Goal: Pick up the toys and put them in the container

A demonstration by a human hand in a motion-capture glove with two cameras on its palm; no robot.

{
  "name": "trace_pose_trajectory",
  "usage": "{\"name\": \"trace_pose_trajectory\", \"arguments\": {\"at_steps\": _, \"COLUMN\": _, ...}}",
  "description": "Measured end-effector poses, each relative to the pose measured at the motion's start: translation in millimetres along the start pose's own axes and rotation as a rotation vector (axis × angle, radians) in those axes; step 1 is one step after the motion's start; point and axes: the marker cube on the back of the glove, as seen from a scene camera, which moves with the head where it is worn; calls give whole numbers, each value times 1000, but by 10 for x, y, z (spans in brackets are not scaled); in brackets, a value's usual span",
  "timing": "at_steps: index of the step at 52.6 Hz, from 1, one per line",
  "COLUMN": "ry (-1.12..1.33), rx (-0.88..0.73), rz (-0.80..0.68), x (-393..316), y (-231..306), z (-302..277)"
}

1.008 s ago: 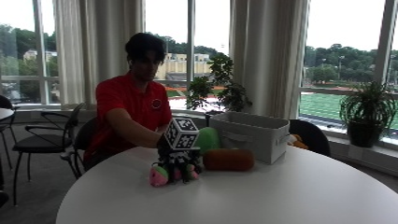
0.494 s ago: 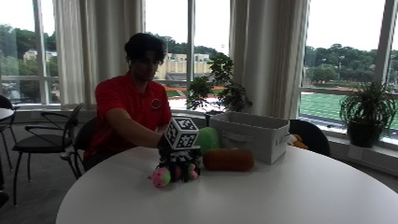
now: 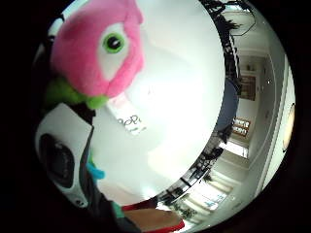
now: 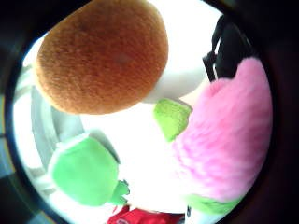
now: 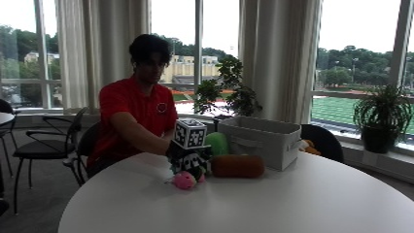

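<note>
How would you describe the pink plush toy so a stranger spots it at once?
On the round white table, look before the grey fabric container. Under the gloved right hand sits the pink plush toy. Unlike the orange plush and green plush beside it, it is pink.

Red short-sleeved polo shirt (image 5: 132, 109), black-gloved right hand (image 5: 178, 153)

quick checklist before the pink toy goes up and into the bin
1. Hand on pink toy: cannot tell; the toy sits right at the palm, but no view shows the fingers closed round it.
2. Toy off the table: not ok, it looks to be resting on it.
3. Bin top open: ok, no lid shows.
4. Path to the bin: not ok, the brown toy and green toy lie between.
5. Room in the bin: cannot tell, its inside is hidden.
</note>
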Motion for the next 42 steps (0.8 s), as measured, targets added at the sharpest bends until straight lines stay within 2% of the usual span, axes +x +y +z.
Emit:
{"name": "trace_pose_trajectory", "arguments": {"at_steps": 7, "ry": 83, "rx": 62, "rz": -15, "x": 60, "y": -56, "z": -78}}
{"name": "trace_pose_trajectory", "arguments": {"at_steps": 22, "ry": -1, "rx": 65, "rz": -1, "x": 123, "y": 42, "z": -348}}
{"name": "trace_pose_trajectory", "arguments": {"at_steps": 34, "ry": -21, "rx": 155, "rz": -33, "x": -86, "y": 97, "z": -1121}}
{"name": "trace_pose_trajectory", "arguments": {"at_steps": 42, "ry": -40, "rx": 226, "rz": -76, "x": -530, "y": 171, "z": -1751}}
